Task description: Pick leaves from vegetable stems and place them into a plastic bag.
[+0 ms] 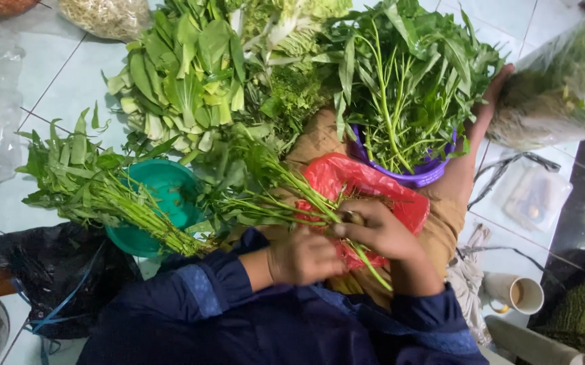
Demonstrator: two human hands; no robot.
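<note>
Centre-bottom of the frame, the right hand [380,233] pinches a bundle of green stems [285,196] over a red plastic bag [353,179]; the left hand [304,257], curled shut, grips the stems' lower ends just beside it.

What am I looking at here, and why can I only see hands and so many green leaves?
The camera sits on a person's head and looks down, so you see only their arms in dark blue sleeves and their two bare hands. The left hand and the right hand both pinch a bunch of long green stems over a red plastic bag on their lap. On the pale tiled floor lie more greens: a leafy bundle across a teal bowl, pale-stemmed cabbage leaves, and a purple basket full of leafy stalks. A black bag lies at the left and a paper cup at the right.
</note>
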